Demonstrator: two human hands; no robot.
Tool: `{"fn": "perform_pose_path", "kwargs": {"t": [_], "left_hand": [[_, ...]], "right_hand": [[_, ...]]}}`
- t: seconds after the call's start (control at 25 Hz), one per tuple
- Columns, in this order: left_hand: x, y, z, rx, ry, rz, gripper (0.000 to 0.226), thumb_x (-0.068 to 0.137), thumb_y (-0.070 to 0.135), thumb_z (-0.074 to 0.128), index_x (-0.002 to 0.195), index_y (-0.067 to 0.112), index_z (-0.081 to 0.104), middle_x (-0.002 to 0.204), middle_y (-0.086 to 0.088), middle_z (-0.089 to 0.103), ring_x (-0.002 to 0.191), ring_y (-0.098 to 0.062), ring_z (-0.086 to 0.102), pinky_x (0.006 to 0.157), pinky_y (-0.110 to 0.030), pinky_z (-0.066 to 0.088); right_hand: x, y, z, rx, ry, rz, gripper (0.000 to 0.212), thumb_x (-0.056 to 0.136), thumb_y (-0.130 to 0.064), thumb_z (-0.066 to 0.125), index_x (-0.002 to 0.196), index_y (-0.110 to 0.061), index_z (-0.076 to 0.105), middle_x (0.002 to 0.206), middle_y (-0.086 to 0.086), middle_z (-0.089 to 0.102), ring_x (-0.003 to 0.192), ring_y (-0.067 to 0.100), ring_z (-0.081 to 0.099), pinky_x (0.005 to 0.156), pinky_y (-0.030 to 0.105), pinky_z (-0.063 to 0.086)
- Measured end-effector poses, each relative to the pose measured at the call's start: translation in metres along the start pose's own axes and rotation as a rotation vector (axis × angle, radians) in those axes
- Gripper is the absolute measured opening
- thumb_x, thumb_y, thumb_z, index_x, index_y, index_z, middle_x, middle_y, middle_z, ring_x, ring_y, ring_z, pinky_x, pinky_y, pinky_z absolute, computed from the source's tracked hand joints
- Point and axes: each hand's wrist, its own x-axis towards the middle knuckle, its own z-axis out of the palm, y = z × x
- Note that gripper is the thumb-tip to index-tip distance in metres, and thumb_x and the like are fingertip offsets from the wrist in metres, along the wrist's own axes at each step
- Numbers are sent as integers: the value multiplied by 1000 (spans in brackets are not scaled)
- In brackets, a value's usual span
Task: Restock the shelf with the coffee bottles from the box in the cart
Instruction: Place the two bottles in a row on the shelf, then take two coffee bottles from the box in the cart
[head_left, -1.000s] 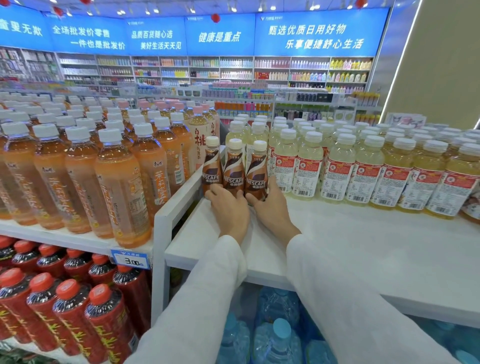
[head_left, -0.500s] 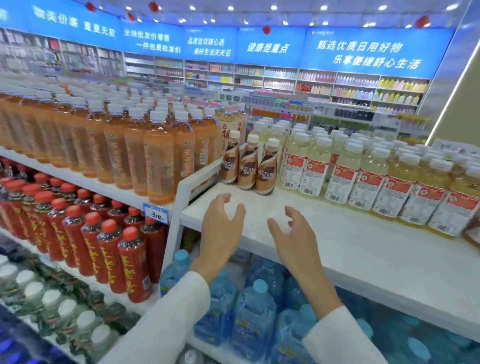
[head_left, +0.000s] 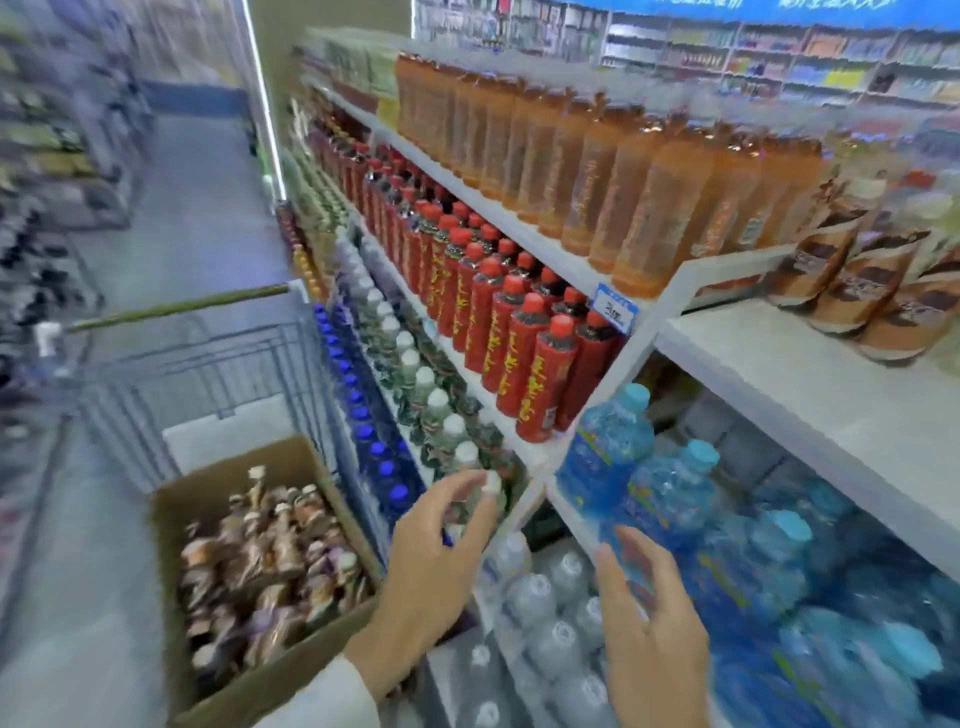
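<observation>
While your left hand (head_left: 436, 551) and right hand (head_left: 654, 623) hover with fingers (head_left: 441, 499) released, holding nothing, the box (head_left: 218, 488) of coffee bottles (head_left: 260, 561) sits near left in the cart (head_left: 208, 374).

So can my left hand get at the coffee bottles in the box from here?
Probably yes. The left hand is empty and hovers just beside the open-topped box, and nothing covers the coffee bottles.

We note the left hand (head_left: 434, 566) raised, back toward us, fingers (head_left: 439, 501) loosely curved and spread, holding nothing; white sleeve (head_left: 322, 699) at its wrist. Right hand (head_left: 655, 644) beside it, apart, relaxed, parted, likewise empty. Both blurred.
</observation>
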Motion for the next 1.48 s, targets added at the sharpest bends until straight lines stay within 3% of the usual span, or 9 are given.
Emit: {"fn": "perform_pose_path", "kwargs": {"t": [0.16,0.28,0.52,0.68,0.76,0.92,1.04,1.32,1.48], "left_hand": [[-28,-59,-70,29,196,-214,20,97,22,67,116,27,71,111,16,73,102,3,66,90,-24,53],[-39,-102,-116,10,300,-361,18,97,19,67,114,23,71,107,13,74,95,3,68,79,-9,49],[-27,-186,-195,-2,465,-646,13,96,31,69,109,34,70,103,13,72,90,7,65,70,-6,49],[8,-252,-234,44,433,-810,19,99,37,62,118,36,59,107,25,63,99,8,59,78,-11,44],[38,-285,-245,38,424,-874,34,101,35,60,132,23,57,118,12,65,96,7,57,77,-11,40],[100,-350,-246,32,372,-1078,54,101,37,58,146,7,47,142,-12,58,126,-29,56,108,-37,42],[132,-399,-244,98,312,-1254,61,102,39,56,147,1,41,146,-20,52,132,-39,51,110,-44,39],[156,-474,-227,316,159,-1312,86,96,46,64,154,-3,24,158,-24,33,145,-41,32,117,-50,31],[154,-480,-244,265,135,-1300,70,95,39,67,146,-1,40,149,-22,45,135,-40,46,114,-48,38]], "right_hand": [[-26,29,87,-31,-224,189,26,90,-20,75,99,-43,65,104,-4,70,102,28,68,97,48,52],[-42,45,150,-90,-397,238,22,89,-13,75,104,-28,70,104,3,71,94,24,65,86,23,50],[-61,66,257,-290,-629,374,18,92,-29,72,109,-34,67,111,-6,70,109,16,64,90,28,44],[-64,74,315,-456,-747,416,23,96,-40,66,117,-36,60,122,-12,66,114,12,60,103,33,45],[-64,76,335,-483,-766,451,25,96,-43,65,119,-37,59,122,-17,65,114,8,59,102,30,46],[-65,76,359,-496,-758,516,24,95,-41,66,117,-35,61,117,-19,65,112,6,59,103,32,47],[-64,85,371,-502,-752,582,20,94,-33,69,114,-32,64,115,-16,67,109,5,60,100,28,46],[-57,118,390,-599,-756,654,20,91,-29,73,108,-36,64,113,-13,70,110,11,64,99,27,46],[-45,128,415,-621,-856,670,14,95,-38,67,104,-44,58,115,-24,63,112,2,59,94,21,44]]}}
